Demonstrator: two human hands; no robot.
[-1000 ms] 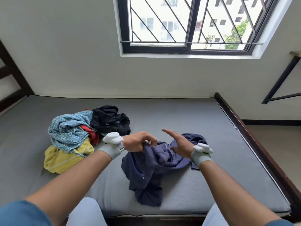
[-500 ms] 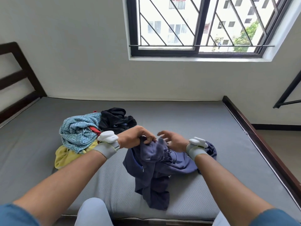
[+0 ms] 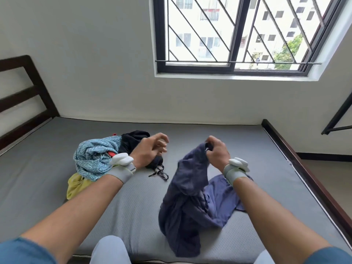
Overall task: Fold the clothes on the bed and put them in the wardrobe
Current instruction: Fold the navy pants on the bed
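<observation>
The step in hand looked like the opening-out of the first garment before any fold. The right hand (image 3: 217, 151) was clenched round a bunched edge of the navy garment (image 3: 192, 195), holding that edge up off the mattress (image 3: 219, 134) while the rest of the cloth hung down in twists and trailed onto the mattress just in front of the person's knees. The left hand (image 3: 150, 149) held nothing; its fingers (image 3: 162, 139) were spread and loosely curled in the air, apart from the navy garment and above a dark drawstring piece (image 3: 158, 164) lying on the mattress.

The next move, as I judged it, called for the left hand to find a second edge or corner of the navy garment, level with the first, so the cloth could be shaken flat. The hem or waistband was hard to pick out in the twisted folds, so which edge the right hand held I could not tell.

On the mattress, left of the navy garment, lay the pile still to be folded: a blue patterned cloth (image 3: 93, 159), a yellow one (image 3: 76, 184) under it, and a black one (image 3: 133, 140) behind.
</observation>
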